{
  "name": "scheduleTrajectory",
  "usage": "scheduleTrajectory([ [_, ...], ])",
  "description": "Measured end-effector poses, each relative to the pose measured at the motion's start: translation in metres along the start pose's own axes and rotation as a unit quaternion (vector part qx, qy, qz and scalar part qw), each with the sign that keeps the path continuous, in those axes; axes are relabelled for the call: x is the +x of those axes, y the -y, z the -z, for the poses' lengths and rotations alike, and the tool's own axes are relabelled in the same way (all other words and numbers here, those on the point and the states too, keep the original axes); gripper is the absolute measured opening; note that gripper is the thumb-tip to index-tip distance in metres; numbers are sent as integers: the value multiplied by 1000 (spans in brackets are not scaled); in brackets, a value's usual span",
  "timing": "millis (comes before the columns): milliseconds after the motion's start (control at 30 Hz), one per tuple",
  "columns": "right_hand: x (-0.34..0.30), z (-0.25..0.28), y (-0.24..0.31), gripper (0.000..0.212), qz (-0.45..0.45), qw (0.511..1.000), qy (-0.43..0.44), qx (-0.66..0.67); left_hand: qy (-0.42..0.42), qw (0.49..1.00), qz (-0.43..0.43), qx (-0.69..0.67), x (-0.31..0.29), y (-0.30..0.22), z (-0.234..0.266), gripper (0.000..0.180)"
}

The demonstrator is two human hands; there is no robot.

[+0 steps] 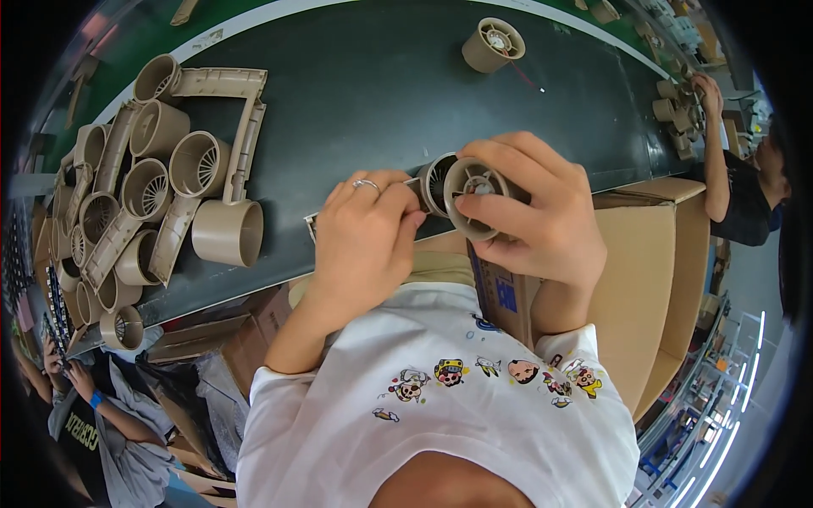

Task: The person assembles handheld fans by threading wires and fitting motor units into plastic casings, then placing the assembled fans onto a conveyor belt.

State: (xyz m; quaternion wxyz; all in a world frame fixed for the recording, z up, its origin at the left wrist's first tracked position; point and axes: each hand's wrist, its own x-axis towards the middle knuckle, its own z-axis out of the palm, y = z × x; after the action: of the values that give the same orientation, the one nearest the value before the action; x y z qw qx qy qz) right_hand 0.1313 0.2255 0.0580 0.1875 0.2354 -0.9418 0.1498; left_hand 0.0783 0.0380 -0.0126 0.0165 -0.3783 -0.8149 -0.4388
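My left hand (366, 233), a ring on one finger, is closed round the arm of a beige plastic housing. One end of that arm shows past my fingers, and the dark open cup of the housing (434, 184) lies just to their right. My right hand (542, 207) grips a beige round fan unit (479, 183) with a spoked hub, thumb across its open face. The fan unit is tilted right beside the cup; whether it enters the cup is hidden. Another fan unit (489, 46) with thin red wires stands at the far side of the table.
Several beige housings (190, 161), cups joined by long arms, are heaped on the left of the dark table (356, 93). An open cardboard box (631, 279) stands close at my right. Co-workers are at far right, by more beige cups (665, 110), and at lower left.
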Motion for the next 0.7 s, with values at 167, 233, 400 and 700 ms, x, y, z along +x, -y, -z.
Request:
scheduleTrajectory([
  [167,-5,1,-14,30,11,992,-19,122,11,1000,-28,0,-1,6,0,11],
  [233,-5,4,-13,29,6,985,-21,169,4,1000,-25,-11,-3,9,-5,11],
  [400,4,3,-7,27,8,988,-32,153,-10,1000,-8,-25,-1,11,-12,11],
  [700,-1,-43,-35,28,-73,844,-92,524,11,999,16,-29,1,7,-5,10],
])
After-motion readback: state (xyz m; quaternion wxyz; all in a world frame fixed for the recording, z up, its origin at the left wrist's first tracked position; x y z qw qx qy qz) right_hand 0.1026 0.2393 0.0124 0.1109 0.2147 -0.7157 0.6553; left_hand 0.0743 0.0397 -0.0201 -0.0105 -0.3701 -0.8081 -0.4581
